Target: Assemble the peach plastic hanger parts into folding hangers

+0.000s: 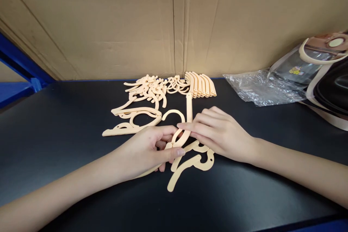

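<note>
My left hand (154,146) pinches a cream plastic hanger (174,116) near its joint, thumb on top; the hook curves up beyond the fingers. My right hand (217,132) is closed on the hanger's long arm (189,110), which points away from me. Under and beside my hands, loose cream pieces (181,172) with curved ends lie on the black table. Left of the hook are hangers with hooks (133,129), lying flat. The fingertips of my right hand are partly hidden behind the hanger arm.
Behind lie a heap of cream pieces (148,88), small hooks (178,84) and a neat row of curved arms (201,85). Clear plastic wrap (261,88) and a transparent bag (293,69) are at the right. Cardboard (108,25) stands behind the black table (67,127).
</note>
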The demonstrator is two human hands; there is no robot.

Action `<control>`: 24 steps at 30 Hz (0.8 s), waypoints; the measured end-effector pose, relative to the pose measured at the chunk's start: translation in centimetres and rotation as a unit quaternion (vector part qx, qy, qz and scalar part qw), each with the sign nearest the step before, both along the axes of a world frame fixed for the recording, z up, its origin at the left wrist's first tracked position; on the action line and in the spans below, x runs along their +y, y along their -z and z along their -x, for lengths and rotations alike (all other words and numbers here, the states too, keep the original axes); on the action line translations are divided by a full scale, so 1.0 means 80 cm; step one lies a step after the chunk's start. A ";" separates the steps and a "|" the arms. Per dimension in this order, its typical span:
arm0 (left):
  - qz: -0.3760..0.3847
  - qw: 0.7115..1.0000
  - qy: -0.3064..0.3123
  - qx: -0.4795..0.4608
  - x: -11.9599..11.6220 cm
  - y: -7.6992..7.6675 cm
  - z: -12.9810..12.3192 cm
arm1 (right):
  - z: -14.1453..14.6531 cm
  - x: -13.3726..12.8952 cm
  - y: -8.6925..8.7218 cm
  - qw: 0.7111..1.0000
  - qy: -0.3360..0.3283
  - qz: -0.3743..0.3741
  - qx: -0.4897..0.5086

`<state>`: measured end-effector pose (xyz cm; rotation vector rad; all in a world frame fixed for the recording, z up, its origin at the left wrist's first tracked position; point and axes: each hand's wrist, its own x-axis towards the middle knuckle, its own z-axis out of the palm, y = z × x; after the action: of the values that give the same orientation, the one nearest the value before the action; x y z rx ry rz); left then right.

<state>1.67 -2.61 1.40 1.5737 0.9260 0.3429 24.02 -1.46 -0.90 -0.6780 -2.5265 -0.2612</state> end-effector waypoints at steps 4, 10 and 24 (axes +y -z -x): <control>-0.038 0.998 0.018 0.035 0.003 0.004 0.003 | -0.001 0.001 0.000 0.997 -0.013 0.071 -0.007; -0.069 0.995 0.044 0.053 0.004 0.001 0.009 | -0.003 0.004 -0.003 0.959 0.059 0.234 0.149; -0.052 0.998 -0.026 0.021 0.006 0.010 0.007 | -0.020 0.038 0.026 0.890 0.173 0.310 0.286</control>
<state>1.10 -2.16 0.58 1.6602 0.9964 0.4004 25.66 1.60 -2.99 -1.2385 -1.8777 0.5821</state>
